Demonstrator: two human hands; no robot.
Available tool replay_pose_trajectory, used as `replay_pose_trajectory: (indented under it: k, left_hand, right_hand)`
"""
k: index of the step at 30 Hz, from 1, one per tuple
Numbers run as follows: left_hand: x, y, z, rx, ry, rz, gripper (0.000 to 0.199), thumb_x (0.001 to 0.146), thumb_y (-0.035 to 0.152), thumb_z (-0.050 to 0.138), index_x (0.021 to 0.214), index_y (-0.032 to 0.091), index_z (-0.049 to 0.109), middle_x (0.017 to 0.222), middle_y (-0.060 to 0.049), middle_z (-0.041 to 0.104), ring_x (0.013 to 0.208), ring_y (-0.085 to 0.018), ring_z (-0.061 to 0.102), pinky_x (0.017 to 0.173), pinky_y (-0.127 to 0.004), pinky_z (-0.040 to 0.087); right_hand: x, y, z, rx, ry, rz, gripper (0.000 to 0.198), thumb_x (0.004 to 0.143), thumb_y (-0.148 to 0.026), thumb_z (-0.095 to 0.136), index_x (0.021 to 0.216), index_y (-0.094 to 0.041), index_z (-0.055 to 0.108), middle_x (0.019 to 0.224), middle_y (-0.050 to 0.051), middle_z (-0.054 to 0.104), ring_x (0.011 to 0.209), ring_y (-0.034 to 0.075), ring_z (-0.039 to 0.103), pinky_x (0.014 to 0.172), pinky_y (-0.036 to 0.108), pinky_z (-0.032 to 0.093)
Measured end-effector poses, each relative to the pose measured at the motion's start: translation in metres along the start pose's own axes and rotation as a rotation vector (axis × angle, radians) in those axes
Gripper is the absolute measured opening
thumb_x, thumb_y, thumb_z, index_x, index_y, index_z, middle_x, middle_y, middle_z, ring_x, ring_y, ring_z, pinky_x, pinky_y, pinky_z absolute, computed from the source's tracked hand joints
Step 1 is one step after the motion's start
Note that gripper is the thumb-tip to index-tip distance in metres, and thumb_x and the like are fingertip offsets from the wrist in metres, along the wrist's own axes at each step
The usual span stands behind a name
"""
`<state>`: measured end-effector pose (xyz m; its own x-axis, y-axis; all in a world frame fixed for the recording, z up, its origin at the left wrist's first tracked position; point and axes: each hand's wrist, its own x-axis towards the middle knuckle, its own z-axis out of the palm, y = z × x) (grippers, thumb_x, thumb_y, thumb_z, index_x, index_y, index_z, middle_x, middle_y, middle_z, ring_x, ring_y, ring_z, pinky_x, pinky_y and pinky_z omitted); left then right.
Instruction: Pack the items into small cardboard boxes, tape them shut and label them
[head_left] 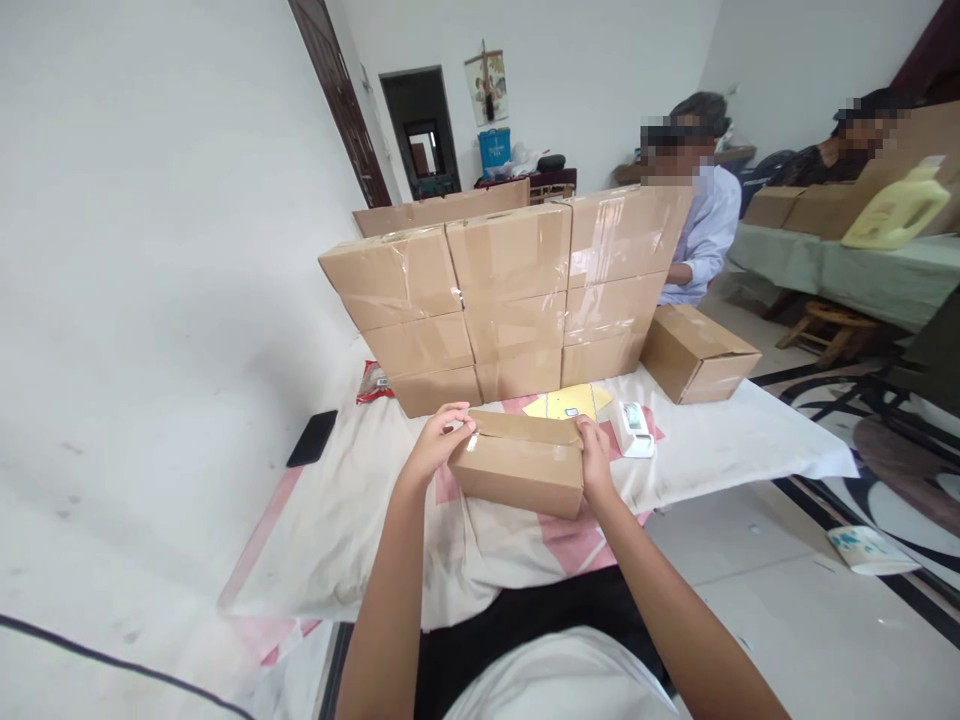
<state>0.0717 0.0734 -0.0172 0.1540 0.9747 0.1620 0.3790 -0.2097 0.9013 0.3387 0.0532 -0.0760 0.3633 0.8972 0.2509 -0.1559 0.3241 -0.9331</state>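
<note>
Head view: holding a brown box [517, 478] between left hand [441, 442] and right hand [595, 458], at both ends, with stacked boxes [514, 300] past the grip and a black phone [313, 438] left of it.

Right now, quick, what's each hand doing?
Left hand: at the left end of the cardboard box; whether it grips cannot be told.
Right hand: closed on the box's right end.

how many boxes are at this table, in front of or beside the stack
2: one box between the left hand and right hand, another box right of the stack, which may hide more
</note>
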Motion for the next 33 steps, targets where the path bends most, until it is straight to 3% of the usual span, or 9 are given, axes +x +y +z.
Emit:
replay_pose_trajectory:
  k: [5, 12, 15, 17, 26, 29, 33]
  left_hand:
    - [0.008, -0.008, 0.009, -0.011, 0.056, -0.011, 0.022, 0.083, 0.043, 0.065, 0.082, 0.021, 0.070, 0.137, -0.010, 0.058, 0.127, -0.027, 0.058, 0.100, -0.039, 0.047]
    - [0.006, -0.016, 0.020, 0.009, 0.114, 0.016, 0.017, 0.083, 0.037, 0.064, 0.077, 0.021, 0.066, 0.135, -0.011, 0.060, 0.136, -0.028, 0.050, 0.101, -0.040, 0.046]
    - [0.003, -0.021, 0.023, -0.028, 0.137, -0.005, 0.019, 0.084, 0.040, 0.063, 0.092, 0.023, 0.065, 0.137, -0.011, 0.060, 0.133, -0.027, 0.053, 0.100, -0.039, 0.048]
    - [0.002, -0.025, 0.024, -0.051, 0.144, -0.033, 0.032, 0.084, 0.042, 0.064, 0.110, 0.024, 0.059, 0.138, -0.011, 0.059, 0.127, -0.025, 0.058, 0.100, -0.039, 0.049]
    - [0.005, -0.020, 0.012, 0.009, -0.055, -0.103, 0.053, 0.085, 0.054, 0.059, 0.129, 0.024, 0.051, 0.142, -0.013, 0.058, 0.124, -0.026, 0.061, 0.104, -0.042, 0.049]
    - [0.008, -0.021, 0.012, 0.069, -0.083, -0.099, 0.061, 0.085, 0.056, 0.057, 0.135, 0.023, 0.048, 0.151, -0.015, 0.052, 0.136, -0.030, 0.054, 0.115, -0.048, 0.040]
    - [0.009, -0.025, 0.016, 0.136, -0.081, -0.095, 0.074, 0.085, 0.059, 0.054, 0.144, 0.017, 0.044, 0.162, -0.019, 0.039, 0.154, -0.032, 0.030, 0.128, -0.050, 0.018]
  right_hand:
    - [-0.001, -0.002, 0.001, -0.005, -0.007, 0.006, 0.027, 0.088, -0.038, 0.051, 0.067, -0.023, 0.044, 0.070, -0.004, 0.039, 0.068, 0.015, 0.036, 0.065, 0.028, 0.030]
    - [-0.002, 0.000, 0.002, -0.010, 0.018, -0.004, 0.029, 0.086, -0.038, 0.052, 0.064, -0.024, 0.039, 0.067, -0.004, 0.038, 0.067, 0.015, 0.035, 0.064, 0.028, 0.030]
    - [-0.002, 0.000, 0.002, -0.006, 0.022, 0.005, 0.029, 0.085, -0.038, 0.053, 0.064, -0.024, 0.039, 0.066, -0.004, 0.039, 0.067, 0.016, 0.036, 0.064, 0.028, 0.031]
    - [-0.002, 0.001, 0.002, -0.003, 0.019, 0.012, 0.029, 0.086, -0.039, 0.052, 0.064, -0.023, 0.040, 0.067, -0.004, 0.040, 0.067, 0.016, 0.037, 0.065, 0.028, 0.031]
    - [-0.005, 0.006, 0.000, 0.009, 0.036, -0.003, 0.030, 0.090, -0.040, 0.054, 0.067, -0.023, 0.044, 0.070, -0.003, 0.045, 0.071, 0.017, 0.042, 0.067, 0.027, 0.036]
    - [-0.005, 0.005, 0.002, 0.008, 0.054, -0.010, 0.032, 0.091, -0.043, 0.054, 0.068, -0.023, 0.045, 0.070, -0.002, 0.048, 0.070, 0.017, 0.044, 0.067, 0.026, 0.039]
    - [-0.008, 0.001, 0.003, 0.000, 0.062, -0.024, 0.034, 0.094, -0.047, 0.055, 0.070, -0.023, 0.051, 0.072, -0.001, 0.055, 0.071, 0.018, 0.050, 0.068, 0.028, 0.044]
